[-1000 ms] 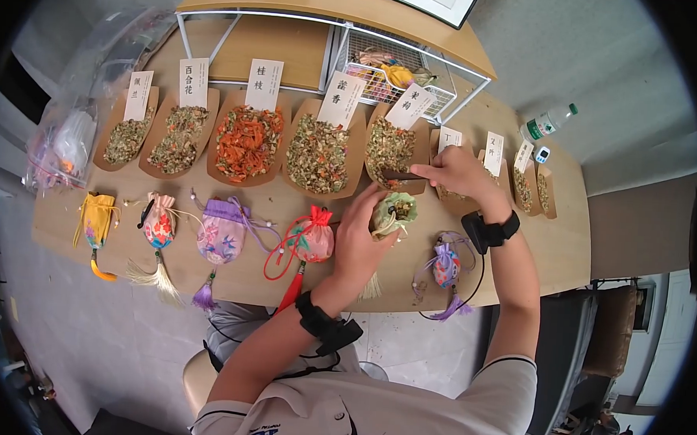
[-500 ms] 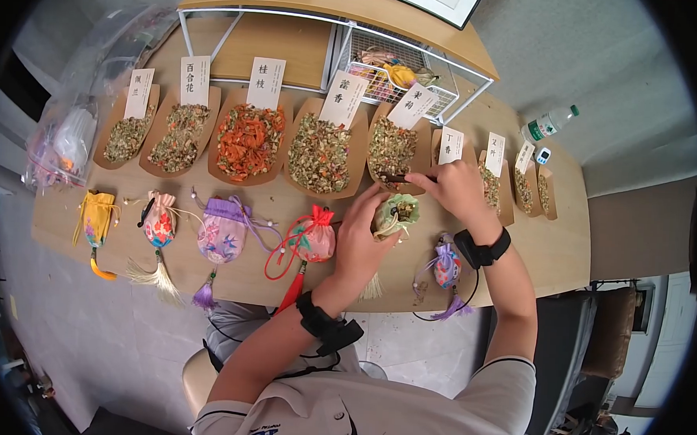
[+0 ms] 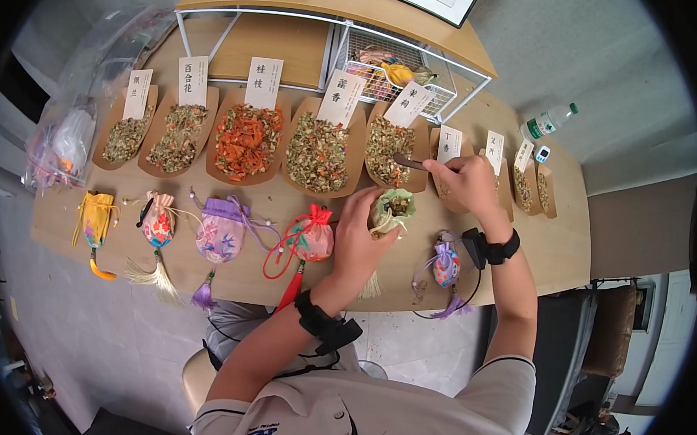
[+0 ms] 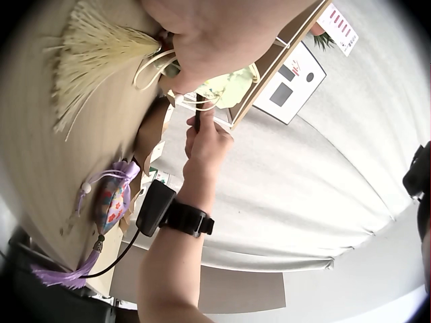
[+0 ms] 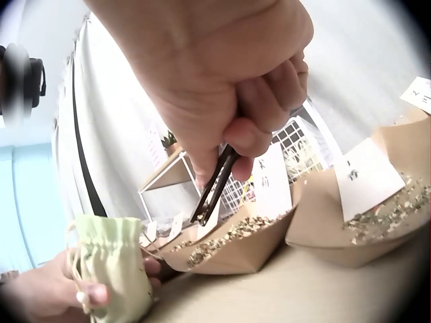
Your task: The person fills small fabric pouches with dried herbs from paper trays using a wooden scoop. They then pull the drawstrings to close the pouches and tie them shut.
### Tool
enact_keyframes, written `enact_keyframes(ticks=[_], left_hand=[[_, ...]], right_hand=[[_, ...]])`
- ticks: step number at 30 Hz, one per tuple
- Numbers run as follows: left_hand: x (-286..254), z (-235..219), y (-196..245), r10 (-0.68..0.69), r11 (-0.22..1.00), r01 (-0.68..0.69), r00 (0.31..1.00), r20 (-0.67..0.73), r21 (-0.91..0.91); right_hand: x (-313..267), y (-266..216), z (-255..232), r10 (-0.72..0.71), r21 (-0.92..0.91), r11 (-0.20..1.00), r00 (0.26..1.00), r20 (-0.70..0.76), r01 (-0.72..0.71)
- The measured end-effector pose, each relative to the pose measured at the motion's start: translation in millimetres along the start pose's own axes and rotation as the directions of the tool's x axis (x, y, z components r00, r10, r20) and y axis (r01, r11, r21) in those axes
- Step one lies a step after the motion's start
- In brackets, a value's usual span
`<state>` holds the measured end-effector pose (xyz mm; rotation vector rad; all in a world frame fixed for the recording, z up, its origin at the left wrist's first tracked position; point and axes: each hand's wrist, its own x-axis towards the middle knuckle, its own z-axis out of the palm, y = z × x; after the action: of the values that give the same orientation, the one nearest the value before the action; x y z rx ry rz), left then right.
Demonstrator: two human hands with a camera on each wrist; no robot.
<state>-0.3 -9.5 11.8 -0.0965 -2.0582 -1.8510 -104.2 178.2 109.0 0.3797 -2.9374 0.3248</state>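
Note:
My left hand (image 3: 358, 242) is curled round a pale green drawstring pouch (image 3: 398, 207), its mouth gathered open with dried herbs showing inside. In the right wrist view the pouch (image 5: 116, 266) stands upright in the fingers of the left hand (image 5: 57, 293). My right hand (image 3: 470, 184) pinches a dark brown scoop (image 3: 409, 162), whose tip is over the near part of a paper tray of mixed dried herbs (image 3: 390, 145). Close up, the scoop (image 5: 215, 185) has some herb bits at its lower end, above the tray (image 5: 232, 259).
Several labelled herb trays (image 3: 318, 153) line the table's middle. Nearer the front edge lie tasselled pouches: yellow (image 3: 96, 222), pink, purple (image 3: 220, 234), red-topped (image 3: 313, 235) and a small purple one (image 3: 446, 263). A wire basket (image 3: 396, 70) and a water bottle (image 3: 549, 122) are behind.
The right hand has lifted the scoop from the tray's near edge beside the pouch to farther back over the herbs. The left hand and pouch have hardly moved.

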Motion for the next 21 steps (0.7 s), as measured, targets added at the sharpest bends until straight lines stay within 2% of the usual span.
enact_keyframes(ticks=[3, 6, 9, 12, 15, 21], left_hand=[[-0.1, 1.2, 0.9, -0.024, 1.0, 0.024, 1.0, -0.012, -0.014], [-1.0, 2.6, -2.1, -0.01, 1.0, 0.011, 1.0, -0.027, 0.016], [-2.0, 2.8, -3.9, -0.011, 1.0, 0.011, 1.0, -0.029, 0.018], [-1.1, 3.5, -5.4, -0.016, 1.0, 0.016, 1.0, -0.026, -0.002], [-1.2, 2.0, -3.6, 0.009, 1.0, -0.009, 1.0, -0.003, 0.005], [-6.3, 2.6, -6.0, -0.014, 1.0, 0.012, 0.997, 0.07, 0.025]], right_hand=[[-11.3, -6.6, -18.1, -0.057, 0.136, 0.988, 0.996, -0.068, 0.066], [-26.5, -22.2, -39.6, -0.108, 0.209, 0.971, 0.994, -0.035, 0.113], [-33.9, -23.5, -42.7, -0.241, 0.068, 0.969, 0.97, 0.025, 0.239], [-35.5, -25.6, -38.1, -0.387, -0.069, 0.921, 0.922, -0.034, 0.384], [-35.9, -36.9, -44.0, -0.472, -0.157, 0.872, 0.881, -0.024, 0.463], [-37.9, -56.2, -50.1, -0.529, -0.259, 0.83, 0.844, -0.086, 0.494]])
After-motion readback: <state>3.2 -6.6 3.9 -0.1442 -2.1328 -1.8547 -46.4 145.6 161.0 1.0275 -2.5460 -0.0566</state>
